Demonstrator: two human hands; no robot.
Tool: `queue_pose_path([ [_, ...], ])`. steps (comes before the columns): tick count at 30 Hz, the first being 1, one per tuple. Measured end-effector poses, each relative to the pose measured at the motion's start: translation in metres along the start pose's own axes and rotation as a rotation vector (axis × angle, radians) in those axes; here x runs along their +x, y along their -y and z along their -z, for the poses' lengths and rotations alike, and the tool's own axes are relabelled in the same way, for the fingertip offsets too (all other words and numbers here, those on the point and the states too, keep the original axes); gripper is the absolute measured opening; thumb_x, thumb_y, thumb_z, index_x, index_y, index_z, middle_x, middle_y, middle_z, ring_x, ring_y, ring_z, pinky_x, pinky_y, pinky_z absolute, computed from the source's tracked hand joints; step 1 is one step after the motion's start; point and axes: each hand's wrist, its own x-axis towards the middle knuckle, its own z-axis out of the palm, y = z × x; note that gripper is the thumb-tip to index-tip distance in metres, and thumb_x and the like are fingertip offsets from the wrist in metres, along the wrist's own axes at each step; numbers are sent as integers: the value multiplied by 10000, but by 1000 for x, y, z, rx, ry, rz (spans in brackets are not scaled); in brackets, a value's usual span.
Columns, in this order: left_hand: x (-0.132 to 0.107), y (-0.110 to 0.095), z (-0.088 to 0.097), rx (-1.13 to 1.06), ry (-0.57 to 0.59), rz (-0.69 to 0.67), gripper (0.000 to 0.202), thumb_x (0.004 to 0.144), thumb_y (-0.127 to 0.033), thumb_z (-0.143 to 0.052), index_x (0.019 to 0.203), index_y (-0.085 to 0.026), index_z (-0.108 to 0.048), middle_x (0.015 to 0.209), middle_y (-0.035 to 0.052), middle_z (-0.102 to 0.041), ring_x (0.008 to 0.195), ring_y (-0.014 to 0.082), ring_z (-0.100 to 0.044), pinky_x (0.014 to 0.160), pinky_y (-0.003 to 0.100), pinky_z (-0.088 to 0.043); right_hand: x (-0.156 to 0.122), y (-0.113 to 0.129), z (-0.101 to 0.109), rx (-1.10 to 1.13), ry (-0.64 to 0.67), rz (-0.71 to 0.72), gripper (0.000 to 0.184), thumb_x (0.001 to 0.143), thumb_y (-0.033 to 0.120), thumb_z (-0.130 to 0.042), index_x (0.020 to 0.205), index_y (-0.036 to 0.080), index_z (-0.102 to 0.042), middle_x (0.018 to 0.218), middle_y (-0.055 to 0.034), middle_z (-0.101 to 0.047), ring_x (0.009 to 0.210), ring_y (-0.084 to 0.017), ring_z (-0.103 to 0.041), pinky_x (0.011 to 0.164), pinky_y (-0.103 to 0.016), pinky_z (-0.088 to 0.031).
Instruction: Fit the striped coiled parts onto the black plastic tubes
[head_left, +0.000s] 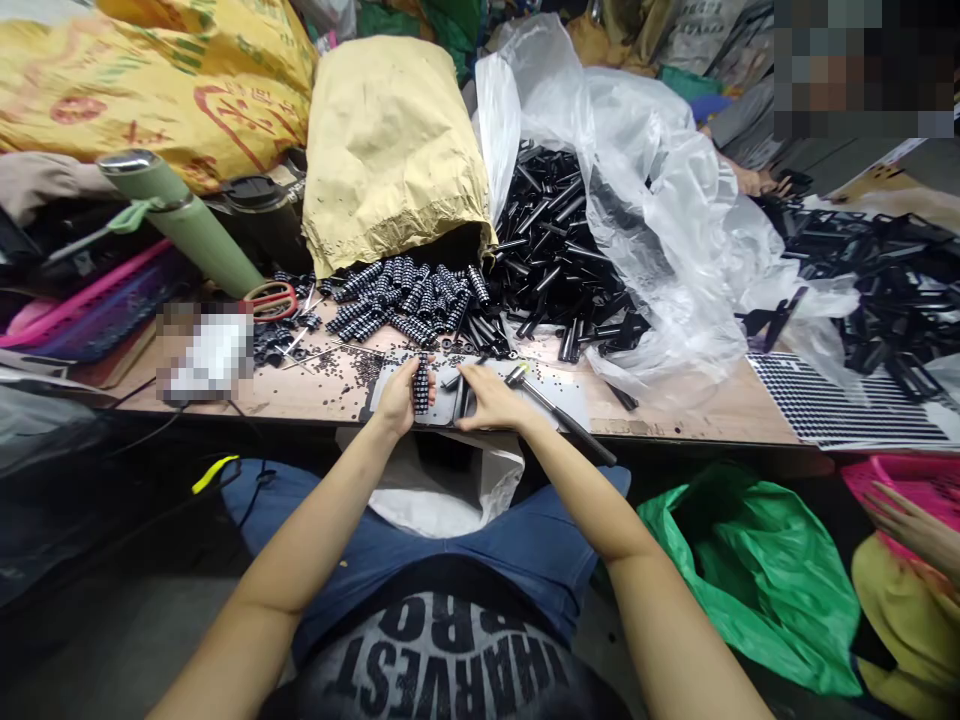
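Head view. The left hand (pixel 397 398) is closed around a studded black strip (pixel 421 385), held upright over the near edge of the bench (pixel 675 415), just above a grey plate (pixel 559 392). The right hand (pixel 491 398) lies fingers-down on that plate; whether it pinches anything cannot be told. A black-handled tool (pixel 564 422) lies just beside it. A heap of like strips (pixel 405 298) spills from a brown paper sack (pixel 390 150). The strip appears light, stiff and small. Its studs probably give grip, so it is best held by its long sides, as here.
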Motion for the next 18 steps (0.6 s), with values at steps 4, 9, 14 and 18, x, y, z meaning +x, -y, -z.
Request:
queue_pose_path([
  [4,-7,-8,-4,-3,9,-22,436,785,-502,-654,1010,-136,-585,615,-35,-553,411,66,-476,386,186,-370,25,0,1,-77,-131,-78,1065,572,501,-810,1426,82,-332,1379,-233,-415,1260,-380,-391,1067,-538,-329],
  [9,-20,-11,-13,85,35,-72,574,752,-513,-678,1195,-161,-580,506,-73,-482,307,42,-345,309,153,-219,-3,15,13,60,-303,17,1156,590,459,-824,1500,179,-168,1472,-181,-321,1356,-351,-307,1128,-525,-275],
  [14,-23,-3,-28,159,57,-46,665,767,-557,-645,1304,-176,-547,473,-70,-482,278,54,-358,284,157,-196,-15,5,11,173,-420,-3,1208,576,418,-851,1508,175,-122,1518,-179,-250,1423,-329,-216,1183,-501,-201],
  [18,-16,1,-37,141,37,-35,627,787,-525,-632,1304,-180,-552,475,-71,-490,281,55,-371,288,161,-214,-14,-3,8,323,-513,-39,1196,555,503,-852,1482,154,-181,1489,-210,-274,1400,-335,-270,1145,-507,-291],
])
